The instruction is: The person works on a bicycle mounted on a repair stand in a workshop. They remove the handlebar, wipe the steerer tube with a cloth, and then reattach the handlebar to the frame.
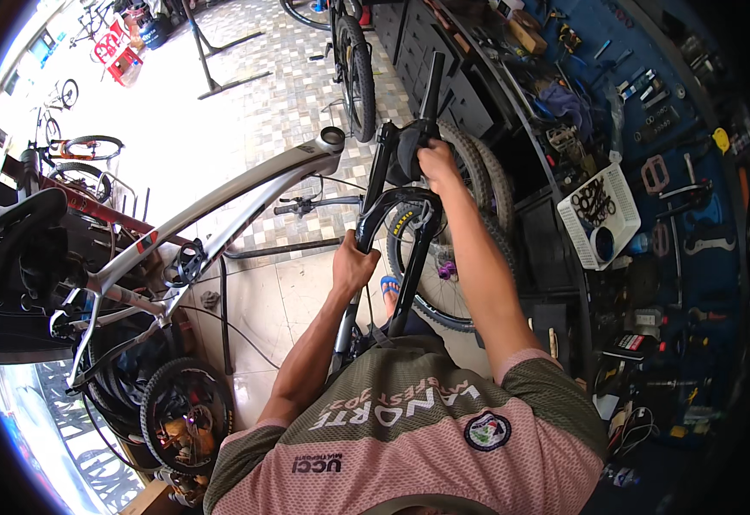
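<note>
A black suspension fork [379, 206] stands in front of me, its arch across the middle and its two legs running down toward my lap. My left hand [356, 268] is wrapped round the left leg just below the arch. Higher up, my right hand [437, 165] is closed against a dark, rounded piece [406, 154] beside the fork's upper tubes; its kind is unclear. A black tube [434, 81] points away above that hand. Left of the fork, a handlebar with a brake lever [299, 206] hangs level.
A silver bike frame [237, 184] with a black saddle [14, 227] is on the left. Bike wheels [431, 266] lean close on the right, before the black drawers [469, 99]. The blue workbench [692, 283] holds tools and a white basket [600, 215]. Another bike's tyre [355, 81] stands ahead.
</note>
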